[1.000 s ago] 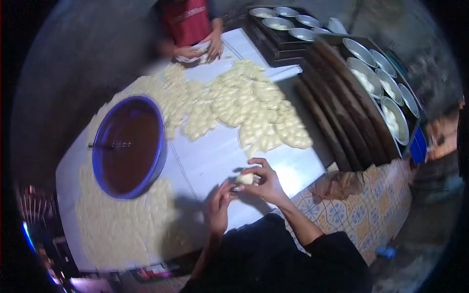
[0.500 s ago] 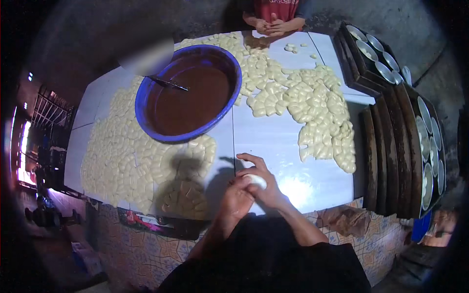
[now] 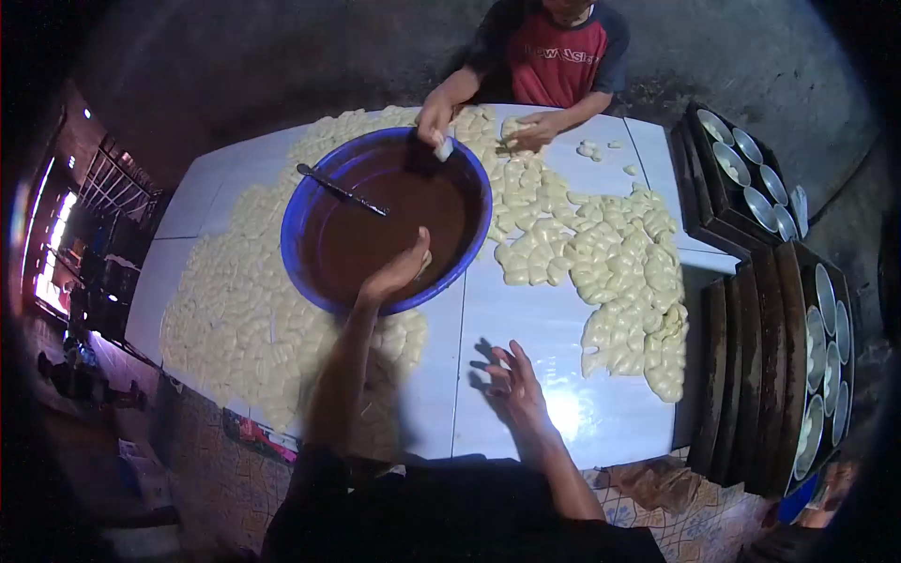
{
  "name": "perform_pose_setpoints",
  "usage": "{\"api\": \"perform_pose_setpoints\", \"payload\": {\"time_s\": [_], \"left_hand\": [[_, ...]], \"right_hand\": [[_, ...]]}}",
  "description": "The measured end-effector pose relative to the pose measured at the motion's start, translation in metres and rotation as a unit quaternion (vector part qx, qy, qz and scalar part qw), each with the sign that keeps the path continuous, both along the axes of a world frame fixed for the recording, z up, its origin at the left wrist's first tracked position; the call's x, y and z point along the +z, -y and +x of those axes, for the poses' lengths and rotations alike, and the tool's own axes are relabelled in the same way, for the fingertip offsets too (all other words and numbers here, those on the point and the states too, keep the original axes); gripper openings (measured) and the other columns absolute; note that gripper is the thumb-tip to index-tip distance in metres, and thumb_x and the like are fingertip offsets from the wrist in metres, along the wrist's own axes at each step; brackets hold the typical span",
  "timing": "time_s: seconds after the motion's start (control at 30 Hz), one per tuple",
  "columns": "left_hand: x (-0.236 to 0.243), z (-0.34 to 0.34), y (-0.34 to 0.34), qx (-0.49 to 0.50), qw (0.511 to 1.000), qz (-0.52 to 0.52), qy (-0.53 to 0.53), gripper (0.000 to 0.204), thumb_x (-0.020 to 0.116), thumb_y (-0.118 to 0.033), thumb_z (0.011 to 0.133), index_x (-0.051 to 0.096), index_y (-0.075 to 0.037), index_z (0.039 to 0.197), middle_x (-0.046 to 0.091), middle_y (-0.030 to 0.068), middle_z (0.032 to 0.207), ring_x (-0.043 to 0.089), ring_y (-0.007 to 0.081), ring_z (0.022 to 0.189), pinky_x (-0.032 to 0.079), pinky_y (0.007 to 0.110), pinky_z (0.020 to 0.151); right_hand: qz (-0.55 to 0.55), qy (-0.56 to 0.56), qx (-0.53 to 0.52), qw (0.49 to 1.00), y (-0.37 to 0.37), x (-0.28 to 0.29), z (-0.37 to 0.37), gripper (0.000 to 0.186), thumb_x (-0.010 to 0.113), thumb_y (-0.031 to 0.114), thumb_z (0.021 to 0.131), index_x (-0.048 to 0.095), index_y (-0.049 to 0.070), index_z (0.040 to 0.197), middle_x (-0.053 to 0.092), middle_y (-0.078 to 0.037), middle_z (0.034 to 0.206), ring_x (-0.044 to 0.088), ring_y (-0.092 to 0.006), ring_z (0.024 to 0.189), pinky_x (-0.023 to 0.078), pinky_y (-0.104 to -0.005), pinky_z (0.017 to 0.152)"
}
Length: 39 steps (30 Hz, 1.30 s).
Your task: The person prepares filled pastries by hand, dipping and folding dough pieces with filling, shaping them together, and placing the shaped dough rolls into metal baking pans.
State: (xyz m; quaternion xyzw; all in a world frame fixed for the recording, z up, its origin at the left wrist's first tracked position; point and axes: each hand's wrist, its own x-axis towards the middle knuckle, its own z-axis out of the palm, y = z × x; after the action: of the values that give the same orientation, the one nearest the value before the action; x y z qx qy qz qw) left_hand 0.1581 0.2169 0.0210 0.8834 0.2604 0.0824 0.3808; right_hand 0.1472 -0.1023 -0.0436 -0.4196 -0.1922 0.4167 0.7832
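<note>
co-worker's head cut off at top edge, left hand point(image 3: 399, 272) palm hidden over blue bowl point(image 3: 310, 202), stacked trays point(image 3: 751, 375) clipped by dark rim, desk point(image 3: 563, 413) near edge hidden by torso

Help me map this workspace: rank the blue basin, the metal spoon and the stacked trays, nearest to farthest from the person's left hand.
From the left hand:
1. Blue basin, under the hand.
2. Metal spoon, inside the basin, far-left.
3. Stacked trays, at the table's right end.

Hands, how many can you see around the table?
4. The left hand reaches over the blue bowl; the right hand hovers over the white table. Across it, another person's two hands work by the dough pieces.
</note>
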Motion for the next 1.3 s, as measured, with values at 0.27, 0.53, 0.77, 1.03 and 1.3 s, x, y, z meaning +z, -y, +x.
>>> {"api": "perform_pose_setpoints", "payload": {"time_s": [0.27, 0.53, 0.77, 1.03, 1.3], "left_hand": [[0.023, -0.026, 0.072, 0.157, 0.936, -0.291, 0.122, 0.092, 0.016, -0.073, 0.089, 0.07, 0.001, 0.096, 0.064, 0.0054, 0.075, 0.058, 0.0153, 0.069, 0.044, 0.03, 0.063], [0.015, -0.08, 0.196, 0.213, 0.743, -0.586, 0.244, 0.068, 0.04, -0.048, 0.097, 0.037, 0.007, 0.137, 0.048, 0.016, 0.132, 0.054, 0.0245, 0.109, 0.044, 0.041, 0.095], [0.007, -0.111, 0.22, 0.007, 0.955, -0.255, 0.151, 0.04, 0.051, 0.005, 0.091, 0.047, 0.007, 0.13, 0.052, 0.0112, 0.116, 0.061, 0.0182, 0.098, 0.052, 0.028, 0.085], [-0.005, -0.114, 0.237, -0.023, 0.921, -0.35, 0.169, 0.018, 0.062, -0.006, 0.09, 0.062, 0.007, 0.103, 0.054, 0.0067, 0.095, 0.062, 0.0146, 0.083, 0.052, 0.024, 0.067], [-0.031, -0.117, 0.235, -0.135, 0.96, -0.186, 0.163, 0.023, 0.065, 0.001, 0.085, 0.054, 0.002, 0.105, 0.057, 0.0082, 0.102, 0.06, 0.0129, 0.086, 0.053, 0.024, 0.071]], "right_hand": [[0.016, -0.082, -0.084, 0.993, -0.013, -0.005, 0.003, 0.058, 0.055, 0.021, 0.096, 0.027, 0.007, 0.145, 0.048, -0.013, 0.131, 0.055, -0.0184, 0.109, 0.05, -0.0286, 0.083], [-0.186, -0.1, -0.116, 0.971, -0.018, 0.037, -0.006, 0.035, 0.061, 0.008, 0.088, 0.057, -0.001, 0.121, 0.057, -0.01, 0.109, 0.055, -0.0148, 0.083, 0.046, -0.0247, 0.071], [-0.154, 0.464, -0.155, 0.859, 0.018, 0.05, -0.013, 0.03, 0.059, -0.002, 0.081, 0.063, 0.0, 0.111, 0.053, -0.014, 0.109, 0.055, -0.0253, 0.093, 0.046, -0.0313, 0.08], [-0.118, 0.435, -0.179, 0.874, 0.045, 0.062, -0.021, 0.028, 0.067, 0.003, 0.081, 0.066, 0.003, 0.109, 0.054, -0.013, 0.114, 0.059, -0.0208, 0.097, 0.049, -0.0297, 0.081], [-0.18, 0.183, -0.181, 0.949, 0.055, 0.033, -0.038, 0.029, 0.063, 0.008, 0.086, 0.063, 0.004, 0.115, 0.062, -0.006, 0.083, 0.056, -0.013, 0.072, 0.045, -0.0269, 0.065]]}}
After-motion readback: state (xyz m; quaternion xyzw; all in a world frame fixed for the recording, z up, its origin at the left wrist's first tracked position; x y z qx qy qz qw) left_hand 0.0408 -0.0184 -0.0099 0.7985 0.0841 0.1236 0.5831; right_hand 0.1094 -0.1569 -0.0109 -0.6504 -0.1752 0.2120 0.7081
